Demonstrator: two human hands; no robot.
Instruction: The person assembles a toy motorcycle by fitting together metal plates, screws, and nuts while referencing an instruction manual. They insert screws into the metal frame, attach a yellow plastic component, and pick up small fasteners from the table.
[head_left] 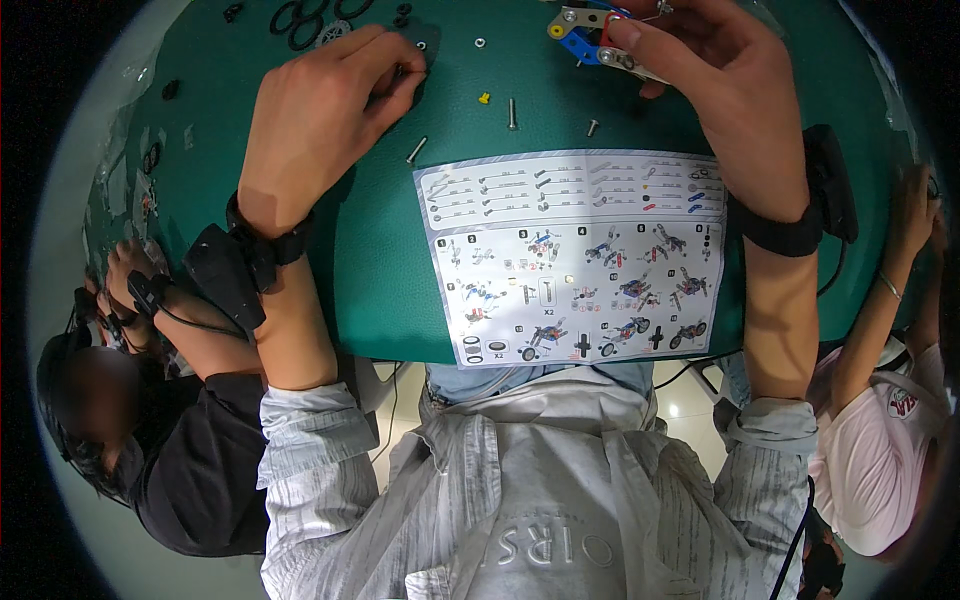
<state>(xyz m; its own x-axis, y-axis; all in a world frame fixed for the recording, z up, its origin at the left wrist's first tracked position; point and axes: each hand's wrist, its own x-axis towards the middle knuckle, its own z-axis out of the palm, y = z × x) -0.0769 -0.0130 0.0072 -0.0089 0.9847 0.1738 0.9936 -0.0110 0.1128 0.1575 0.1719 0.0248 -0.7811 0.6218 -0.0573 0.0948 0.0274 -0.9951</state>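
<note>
My right hand (715, 85) grips a small partly built model (585, 45) of metal strips and blue and red pieces, with a yellow piece at its left end. My left hand (325, 115) is at the upper left, thumb and fingers pinched together near the table; a small nut (421, 46) shows by the fingertips. What sits between those fingers, if anything, is hidden. Between my hands lie another nut (480, 43), a small yellow piece (485, 98), a long screw (512, 114) and a short screw (592, 128). A further screw (416, 150) rests below my left hand.
A printed instruction sheet (570, 260) covers the near middle of the green table (385, 290). Black rubber rings (305, 25) lie beyond my left hand. A person in black (200, 470) sits at left, another in pink (875, 450) at right. Small plastic bags line the left edge.
</note>
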